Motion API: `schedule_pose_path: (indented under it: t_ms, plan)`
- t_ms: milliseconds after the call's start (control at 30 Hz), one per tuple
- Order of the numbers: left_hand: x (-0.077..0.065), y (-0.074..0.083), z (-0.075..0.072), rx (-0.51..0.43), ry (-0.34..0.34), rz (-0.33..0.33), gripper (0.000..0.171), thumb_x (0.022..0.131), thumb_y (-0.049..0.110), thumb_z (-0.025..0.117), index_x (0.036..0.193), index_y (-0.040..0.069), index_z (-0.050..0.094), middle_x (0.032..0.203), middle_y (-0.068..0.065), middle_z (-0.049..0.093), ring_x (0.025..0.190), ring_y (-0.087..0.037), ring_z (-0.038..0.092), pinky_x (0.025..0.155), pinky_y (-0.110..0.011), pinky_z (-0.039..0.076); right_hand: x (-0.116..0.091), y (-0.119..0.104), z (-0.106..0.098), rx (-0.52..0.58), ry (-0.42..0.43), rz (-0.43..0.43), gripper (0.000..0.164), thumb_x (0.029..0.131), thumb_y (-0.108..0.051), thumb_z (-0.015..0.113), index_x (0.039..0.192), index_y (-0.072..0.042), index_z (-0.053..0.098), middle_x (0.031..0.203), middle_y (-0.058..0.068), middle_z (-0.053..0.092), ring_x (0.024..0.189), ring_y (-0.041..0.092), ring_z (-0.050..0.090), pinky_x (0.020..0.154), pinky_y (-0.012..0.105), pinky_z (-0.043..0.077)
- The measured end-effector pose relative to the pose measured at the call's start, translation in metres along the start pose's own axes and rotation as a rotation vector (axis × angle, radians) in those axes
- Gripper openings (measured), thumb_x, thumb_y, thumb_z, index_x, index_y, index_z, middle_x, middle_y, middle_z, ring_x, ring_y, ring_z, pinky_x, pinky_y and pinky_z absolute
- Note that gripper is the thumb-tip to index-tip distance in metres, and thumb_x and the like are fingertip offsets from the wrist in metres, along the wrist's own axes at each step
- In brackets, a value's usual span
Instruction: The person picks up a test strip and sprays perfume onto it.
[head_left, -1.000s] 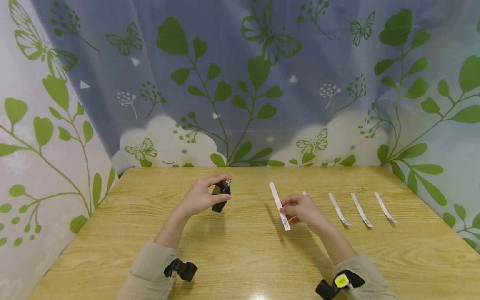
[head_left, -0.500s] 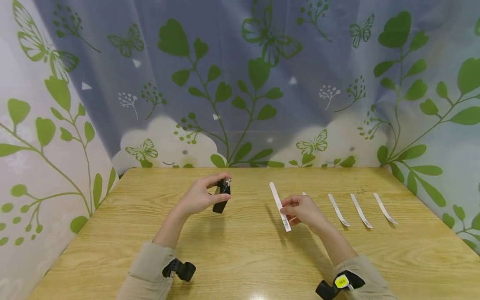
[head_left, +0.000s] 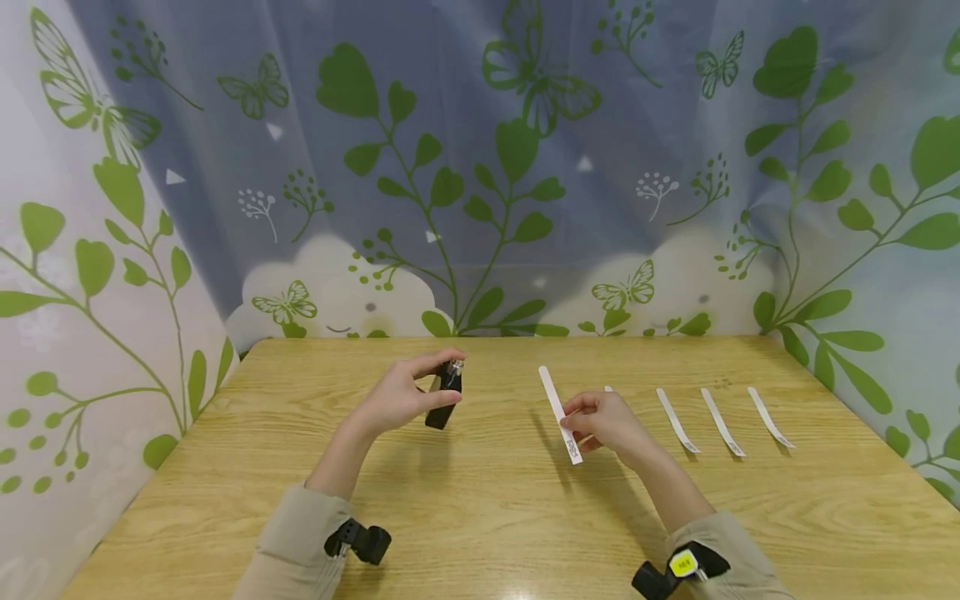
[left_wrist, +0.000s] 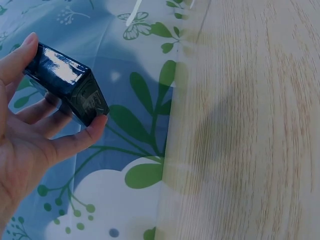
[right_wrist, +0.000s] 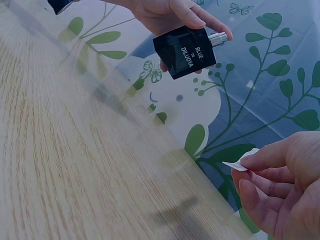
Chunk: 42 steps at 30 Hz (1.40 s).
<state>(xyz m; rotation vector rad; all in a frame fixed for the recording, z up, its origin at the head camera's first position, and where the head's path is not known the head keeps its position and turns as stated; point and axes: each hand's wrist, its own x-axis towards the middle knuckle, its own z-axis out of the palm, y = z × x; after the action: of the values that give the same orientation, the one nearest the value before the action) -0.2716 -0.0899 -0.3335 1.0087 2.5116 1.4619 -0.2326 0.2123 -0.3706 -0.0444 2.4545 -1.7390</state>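
Note:
My left hand (head_left: 397, 398) grips a dark, glossy perfume bottle (head_left: 446, 398) above the table, its index finger on the silver sprayer at the top. In the right wrist view the bottle (right_wrist: 185, 52) reads "BLUE DE DILUOYA" and its sprayer (right_wrist: 218, 38) sits under the fingertip. To the right, my right hand (head_left: 609, 423) pinches a white paper test strip (head_left: 553, 400) between thumb and fingers near its lower, handwritten end. The strip is raised over the table and tilted, its far end pointing away. In the right wrist view the strip (right_wrist: 242, 161) shows nearly edge-on.
Several more white strips lie on the wooden table (head_left: 480, 517) at the right, such as the rightmost strip (head_left: 768, 417). One strip (head_left: 609, 388) is mostly hidden behind my right hand. A curtain (head_left: 480, 167) printed with leaves and butterflies hangs along the table's far edge.
Both hands keep nearly the same place, with the bottle and the strip still in them. The bottle has turned slightly more upright in the left hand.

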Motion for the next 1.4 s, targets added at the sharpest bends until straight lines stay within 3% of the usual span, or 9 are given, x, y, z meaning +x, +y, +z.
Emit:
schedule_pose_path:
  t_ms: [167, 400, 533, 600, 867, 1067, 1400]
  plan:
    - [0.001, 0.004, 0.001, 0.022, -0.005, -0.008, 0.053, 0.087, 0.016, 0.067, 0.136, 0.014, 0.048, 0.139, -0.009, 0.045, 0.131, -0.031, 0.034, 0.102, -0.053, 0.030, 0.000, 0.000, -0.001, -0.001, -0.002, 0.001, 0.017, 0.085, -0.003, 0.063, 0.099, 0.007, 0.060, 0.074, 0.006, 0.062, 0.063, 0.016, 0.059, 0.056, 0.033, 0.052]
    - [-0.008, 0.038, 0.000, 0.047, -0.017, -0.022, 0.048, 0.087, 0.011, 0.066, 0.133, 0.007, 0.051, 0.137, -0.015, 0.046, 0.127, -0.034, 0.039, 0.100, -0.051, 0.034, 0.001, 0.000, -0.002, -0.005, -0.005, 0.009, 0.016, 0.085, -0.003, 0.063, 0.099, 0.006, 0.061, 0.076, 0.007, 0.062, 0.064, 0.016, 0.059, 0.057, 0.033, 0.053]
    - [-0.008, 0.043, 0.001, 0.076, -0.019, -0.025, 0.048, 0.087, 0.011, 0.066, 0.132, 0.006, 0.051, 0.136, -0.015, 0.046, 0.126, -0.033, 0.040, 0.100, -0.050, 0.035, 0.001, 0.000, -0.002, -0.001, -0.007, 0.010, 0.016, 0.085, -0.003, 0.062, 0.099, 0.006, 0.061, 0.077, 0.007, 0.062, 0.065, 0.017, 0.059, 0.057, 0.033, 0.052]
    - [-0.007, 0.041, 0.001, 0.080, -0.018, -0.024, 0.048, 0.087, 0.010, 0.066, 0.132, 0.006, 0.051, 0.136, -0.015, 0.046, 0.126, -0.034, 0.040, 0.100, -0.050, 0.035, 0.001, 0.000, -0.002, -0.001, -0.013, 0.002, 0.017, 0.086, -0.003, 0.063, 0.099, 0.006, 0.060, 0.077, 0.007, 0.062, 0.065, 0.017, 0.059, 0.057, 0.034, 0.053]
    - [0.002, 0.005, 0.005, 0.069, -0.004, -0.024, 0.053, 0.086, 0.018, 0.069, 0.135, 0.014, 0.050, 0.139, -0.009, 0.045, 0.128, -0.032, 0.038, 0.100, -0.053, 0.033, 0.001, 0.001, -0.002, 0.007, -0.015, 0.002, 0.018, 0.085, -0.003, 0.063, 0.100, 0.007, 0.060, 0.077, 0.007, 0.062, 0.065, 0.017, 0.059, 0.058, 0.035, 0.053]
    - [0.003, 0.001, 0.005, 0.081, -0.002, -0.007, 0.051, 0.085, 0.025, 0.069, 0.133, 0.020, 0.052, 0.138, -0.004, 0.046, 0.128, -0.028, 0.039, 0.100, -0.052, 0.034, 0.000, 0.002, -0.001, 0.005, -0.019, -0.008, 0.018, 0.085, -0.004, 0.063, 0.100, 0.007, 0.061, 0.076, 0.006, 0.062, 0.065, 0.017, 0.059, 0.057, 0.037, 0.053]
    - [0.005, 0.000, 0.008, 0.105, 0.022, -0.002, 0.049, 0.084, 0.028, 0.070, 0.130, 0.020, 0.055, 0.135, -0.003, 0.049, 0.127, -0.025, 0.041, 0.100, -0.050, 0.035, -0.002, 0.001, -0.003, 0.002, -0.010, -0.006, 0.017, 0.085, -0.003, 0.063, 0.099, 0.006, 0.060, 0.075, 0.005, 0.061, 0.065, 0.016, 0.058, 0.059, 0.036, 0.053]
